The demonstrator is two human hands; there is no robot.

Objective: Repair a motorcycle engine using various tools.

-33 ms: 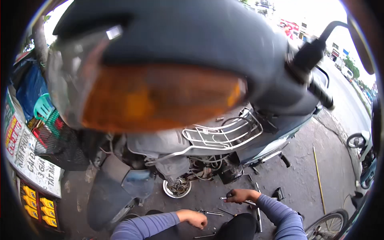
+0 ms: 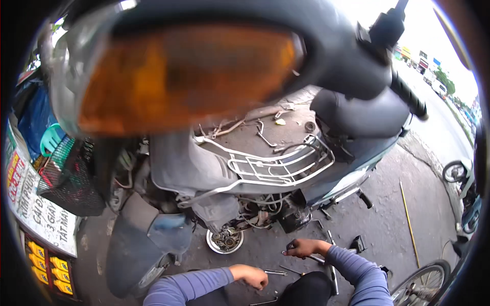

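Note:
My left hand (image 2: 251, 277) is curled low over the ground beside several loose tools (image 2: 274, 272); anything inside its fingers is hidden. My right hand (image 2: 306, 248) grips a metal wrench (image 2: 285, 252), near a long metal bar (image 2: 334, 279) on the ground. A white bowl of small metal parts (image 2: 224, 240) sits below the exposed engine (image 2: 265, 214) of a grey scooter (image 2: 352, 122). Its blurred orange indicator (image 2: 189, 76) fills the top of the view, above a white wire rack (image 2: 270, 168). A loose dark body panel (image 2: 132, 245) is at my left.
At left are a sign board (image 2: 48, 219), a mesh basket (image 2: 71, 183) and a rack of yellow bottles (image 2: 51, 265). A yellow rod (image 2: 408, 219) lies at right, near a bicycle wheel (image 2: 416, 285) and a parked motorbike (image 2: 459, 199) by the road (image 2: 439, 117).
The view has shifted, so the indicator and handlebar sit higher and farther left and more ground beyond the rack shows. Both hands have moved only slightly within the picture.

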